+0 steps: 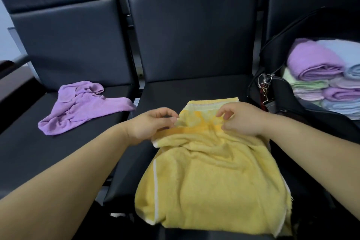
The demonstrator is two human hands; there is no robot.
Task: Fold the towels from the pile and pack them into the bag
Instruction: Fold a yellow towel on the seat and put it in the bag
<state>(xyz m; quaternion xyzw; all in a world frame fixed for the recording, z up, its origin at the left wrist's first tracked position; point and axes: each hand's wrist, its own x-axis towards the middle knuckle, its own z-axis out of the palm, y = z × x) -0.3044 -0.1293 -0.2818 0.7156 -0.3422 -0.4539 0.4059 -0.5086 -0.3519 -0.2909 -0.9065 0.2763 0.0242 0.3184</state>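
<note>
A yellow towel (210, 177) lies spread over the middle black seat, its near end hanging over the seat's front edge. My left hand (150, 124) pinches the towel's left edge at a crease across its far part. My right hand (241, 119) rests on the towel's right side at the same crease, fingers curled toward the cloth. A crumpled purple towel (85, 105) lies on the left seat. At the right an open black bag (288, 91) holds several folded towels (319, 68) in purple, green and pale blue.
Three black padded seats (194, 45) stand in a row with upright backs. A metal clasp and strap (265, 87) hang at the bag's near-left corner. Bare seat surface shows beyond the yellow towel and around the purple one.
</note>
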